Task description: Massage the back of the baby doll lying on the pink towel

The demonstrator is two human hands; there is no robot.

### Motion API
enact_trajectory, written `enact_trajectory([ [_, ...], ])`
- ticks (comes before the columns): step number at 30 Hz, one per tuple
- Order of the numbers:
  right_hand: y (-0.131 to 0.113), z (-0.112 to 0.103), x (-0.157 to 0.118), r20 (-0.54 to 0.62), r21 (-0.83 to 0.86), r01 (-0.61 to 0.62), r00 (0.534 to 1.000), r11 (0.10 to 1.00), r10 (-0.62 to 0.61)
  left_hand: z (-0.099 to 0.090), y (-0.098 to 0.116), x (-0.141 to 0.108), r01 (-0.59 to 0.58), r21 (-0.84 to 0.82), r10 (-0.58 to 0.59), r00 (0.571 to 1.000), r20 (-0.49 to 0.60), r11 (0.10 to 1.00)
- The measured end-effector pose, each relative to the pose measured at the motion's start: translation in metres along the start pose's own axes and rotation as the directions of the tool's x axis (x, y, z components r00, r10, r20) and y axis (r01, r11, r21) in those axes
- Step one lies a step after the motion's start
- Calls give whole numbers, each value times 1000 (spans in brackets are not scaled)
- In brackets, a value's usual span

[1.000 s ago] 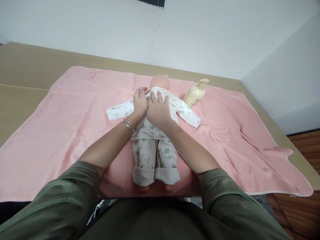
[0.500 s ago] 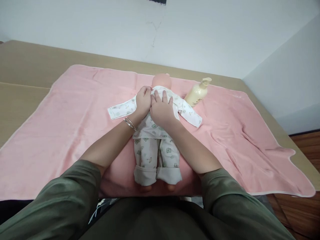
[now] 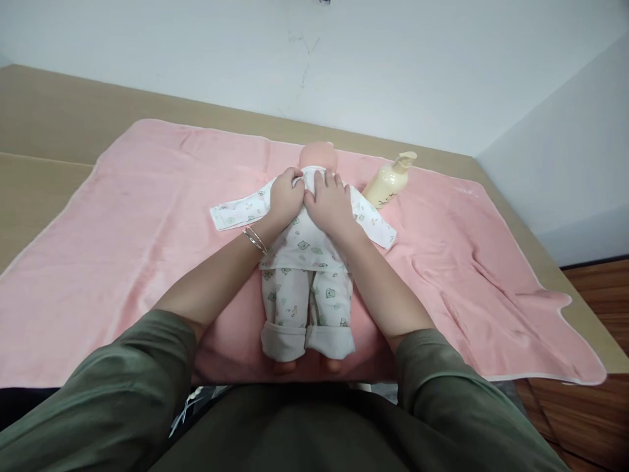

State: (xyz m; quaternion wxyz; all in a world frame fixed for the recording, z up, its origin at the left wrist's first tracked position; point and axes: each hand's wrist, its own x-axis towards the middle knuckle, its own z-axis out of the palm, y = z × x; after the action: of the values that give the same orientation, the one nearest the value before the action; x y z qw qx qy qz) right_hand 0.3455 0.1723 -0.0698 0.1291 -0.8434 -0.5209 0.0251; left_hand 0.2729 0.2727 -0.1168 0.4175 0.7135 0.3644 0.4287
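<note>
A baby doll (image 3: 318, 156) lies on the pink blanket (image 3: 162, 249), its head away from me. It wears a white shirt (image 3: 304, 246) and matching trousers (image 3: 292, 298), both with a small print; the trouser cuffs are turned up. At the left side of the collar, my left hand (image 3: 286, 198) has its fingers curled in on the shirt; the fingertips are partly hidden. My right hand (image 3: 330, 202) lies flat on the upper part of the shirt, fingers slightly spread. The two hands are close together. Both sleeves stretch out sideways.
A cream pump bottle (image 3: 387, 183) stands tilted in view, right of the doll's head. Under the blanket is a wooden table (image 3: 54, 98), with a white wall (image 3: 196, 52) behind it. Creases run through the blanket's right side.
My right hand has slid right and slightly up across the shirt. My left hand has shifted a little right, staying at the collar. The camera view has moved slightly.
</note>
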Motion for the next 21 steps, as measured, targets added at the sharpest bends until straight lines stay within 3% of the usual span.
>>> enact_trajectory([
  [4, -18, -4, -19, 58, -82, 100, 994, 992, -96, 0, -7, 3, 19, -70, -20, 1000, -1, 997],
  [7, -14, -7, -17, 101, -35, 125, 987, 991, -121, -1, -9, 5, 12, -48, -11, 1000, 15, 999],
  [11, 7, -6, 2, 70, 60, 73, 995, 996, -77, 1, -4, 3, -89, 148, 76, 993, 92, 985],
  [14, 24, -3, 17, 3, 96, 8, 1000, 995, -9, 2, 6, -8, -190, 329, 126, 970, 206, 925],
  [18, 41, 1, 29, -45, 150, 8, 999, 989, -2, 0, 23, -31, -274, 508, 100, 934, 344, 816],
  [21, 45, -1, 30, -45, 178, 7, 999, 984, 1, 0, 25, -35, -306, 532, 74, 908, 413, 789],
])
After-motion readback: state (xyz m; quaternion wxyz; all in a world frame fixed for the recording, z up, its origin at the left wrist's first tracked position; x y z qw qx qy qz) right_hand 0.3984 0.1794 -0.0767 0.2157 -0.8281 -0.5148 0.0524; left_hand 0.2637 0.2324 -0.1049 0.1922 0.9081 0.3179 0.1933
